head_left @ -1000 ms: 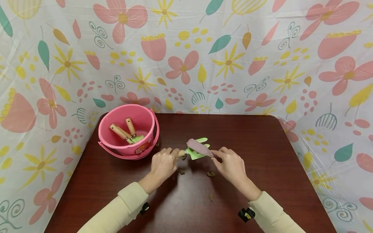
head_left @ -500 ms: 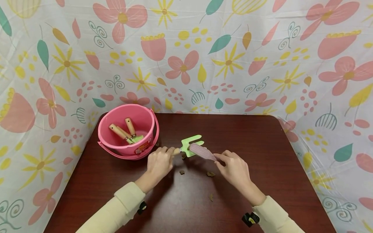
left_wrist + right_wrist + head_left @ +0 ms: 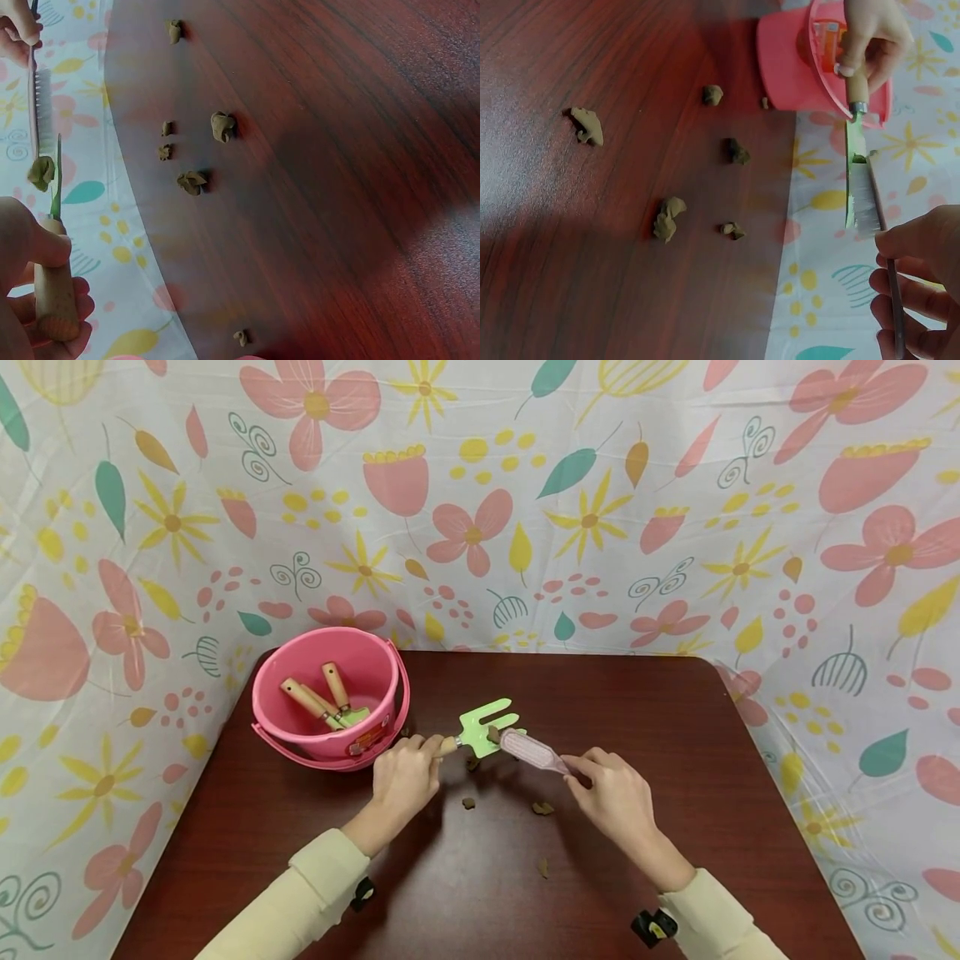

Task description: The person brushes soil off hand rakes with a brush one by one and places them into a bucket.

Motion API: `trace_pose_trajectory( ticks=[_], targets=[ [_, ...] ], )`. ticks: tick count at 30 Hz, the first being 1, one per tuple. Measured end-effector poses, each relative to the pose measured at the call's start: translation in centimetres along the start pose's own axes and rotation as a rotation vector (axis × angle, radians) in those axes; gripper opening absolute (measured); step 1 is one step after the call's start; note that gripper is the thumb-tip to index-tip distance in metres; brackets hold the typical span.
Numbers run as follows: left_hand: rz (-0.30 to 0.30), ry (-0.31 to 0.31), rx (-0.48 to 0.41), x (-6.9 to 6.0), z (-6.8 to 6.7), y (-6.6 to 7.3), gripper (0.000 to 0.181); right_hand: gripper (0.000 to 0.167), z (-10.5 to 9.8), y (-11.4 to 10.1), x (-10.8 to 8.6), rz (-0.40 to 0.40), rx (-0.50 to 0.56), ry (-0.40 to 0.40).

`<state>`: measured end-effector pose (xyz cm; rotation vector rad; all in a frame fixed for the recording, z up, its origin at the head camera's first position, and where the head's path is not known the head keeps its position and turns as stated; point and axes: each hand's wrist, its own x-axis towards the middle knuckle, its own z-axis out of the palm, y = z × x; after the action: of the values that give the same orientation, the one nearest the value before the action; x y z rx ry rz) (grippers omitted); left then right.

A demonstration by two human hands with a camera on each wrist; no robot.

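My left hand grips the wooden handle of a green three-pronged hand fork, held above the table. In my right hand is a pale purple brush, its bristles turned down toward the fork. A brown clay-like lump sits on the fork's face, right by the tip of the brush. The right wrist view shows the bristles alongside the fork, at or very near its surface; contact is unclear. Several similar brown pieces lie scattered on the tabletop below.
A pink bucket with its handle lowered stands at the table's back left. Inside lean several wooden-handled tools with green metal parts. The dark red-brown table meets a flower-patterned cloth behind and at both sides.
My left hand and the fork have shifted left and a little away from me. My right hand with the brush has drawn right, and the brown lump on the fork has come into sight.
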<state>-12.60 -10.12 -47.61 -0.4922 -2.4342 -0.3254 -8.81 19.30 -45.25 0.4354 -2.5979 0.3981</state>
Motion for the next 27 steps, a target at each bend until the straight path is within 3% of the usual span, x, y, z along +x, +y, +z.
trace_pose_trajectory(
  ticks=[13,19,27],
  targets=[
    [-0.014,-0.032,-0.011,-0.3,-0.1,0.0,0.024,0.026,-0.1,0.0,0.5,-0.013,0.028,0.047],
    [-0.022,-0.068,-0.014,-0.4,0.0,0.3,0.025,0.026,0.3,-1.0,1.0,-0.057,0.051,0.086],
    [0.009,-0.054,-0.025,-0.3,0.0,1.1,0.024,0.027,1.2,-2.3,1.4,-0.105,0.050,0.046]
  ],
)
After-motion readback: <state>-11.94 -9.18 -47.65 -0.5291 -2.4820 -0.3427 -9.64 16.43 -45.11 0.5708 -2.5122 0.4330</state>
